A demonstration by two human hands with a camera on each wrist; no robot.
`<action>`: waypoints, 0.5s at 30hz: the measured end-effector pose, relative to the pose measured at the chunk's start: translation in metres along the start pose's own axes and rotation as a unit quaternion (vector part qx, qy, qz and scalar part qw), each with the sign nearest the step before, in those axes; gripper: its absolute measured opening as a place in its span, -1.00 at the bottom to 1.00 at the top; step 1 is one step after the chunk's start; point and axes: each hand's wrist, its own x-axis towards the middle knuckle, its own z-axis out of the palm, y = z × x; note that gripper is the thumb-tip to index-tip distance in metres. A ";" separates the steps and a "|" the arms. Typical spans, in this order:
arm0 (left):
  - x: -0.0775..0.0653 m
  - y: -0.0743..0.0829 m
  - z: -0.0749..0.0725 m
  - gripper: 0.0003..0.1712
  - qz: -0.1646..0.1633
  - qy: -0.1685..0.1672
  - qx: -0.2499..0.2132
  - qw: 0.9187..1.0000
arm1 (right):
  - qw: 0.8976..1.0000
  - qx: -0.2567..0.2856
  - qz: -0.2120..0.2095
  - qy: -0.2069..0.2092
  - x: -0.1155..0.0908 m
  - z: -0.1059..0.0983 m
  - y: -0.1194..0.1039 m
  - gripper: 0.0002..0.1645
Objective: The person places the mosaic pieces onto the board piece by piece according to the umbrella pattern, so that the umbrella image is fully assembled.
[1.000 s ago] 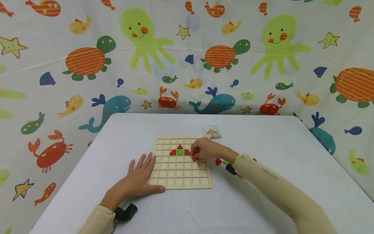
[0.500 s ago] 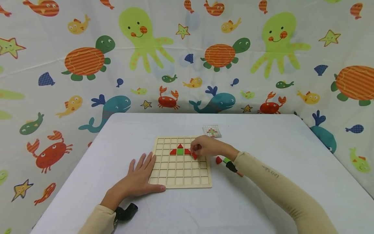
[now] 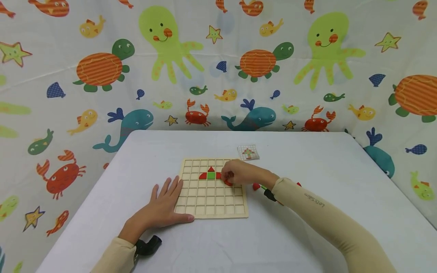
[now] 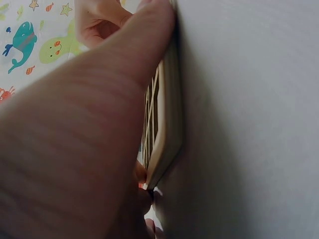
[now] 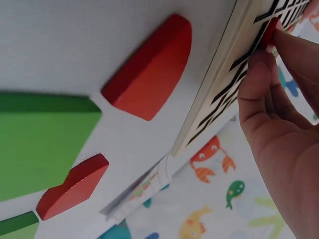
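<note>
A wooden grid board (image 3: 211, 211) lies on the white table. My left hand (image 3: 164, 208) rests at its left side with fingers spread, the thumb along the near edge. Over the board's right part, my right hand (image 3: 243, 172) pinches a small red piece (image 3: 228, 182) between thumb and fingertips; the fingers hide part of it. The right wrist view shows this red piece (image 5: 270, 33) right at the grid. In the board's upper rows sit a green square (image 3: 211, 175), a red triangle (image 3: 211, 169) above it, and a red curved piece (image 3: 203, 176) on either side.
Behind the board lies a card (image 3: 248, 152) with a coloured grid picture. Right of the board are loose pieces, among them a red curved piece (image 5: 154, 69), a green block (image 5: 40, 144) and a notched red piece (image 5: 75, 186), partly hidden by the right forearm in the head view.
The red piece has turned within my right hand's fingers, its curved side now showing. That hand stays over nearly the same spot, and my left hand has not moved on the board.
</note>
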 end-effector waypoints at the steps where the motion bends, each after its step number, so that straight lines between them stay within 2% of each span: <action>1: 0.000 0.000 -0.001 0.58 -0.001 0.001 0.001 1.000 | 1.000 -0.002 -0.004 0.005 -0.001 0.000 0.000 -0.74; 8: 0.000 0.001 -0.002 0.58 -0.003 0.001 0.000 1.000 | 1.000 0.010 0.001 0.004 -0.008 0.003 -0.007 -0.79; 15: -0.001 0.002 0.000 0.59 -0.004 -0.005 -0.004 1.000 | 1.000 -0.008 -0.005 0.019 -0.015 0.007 -0.009 -0.79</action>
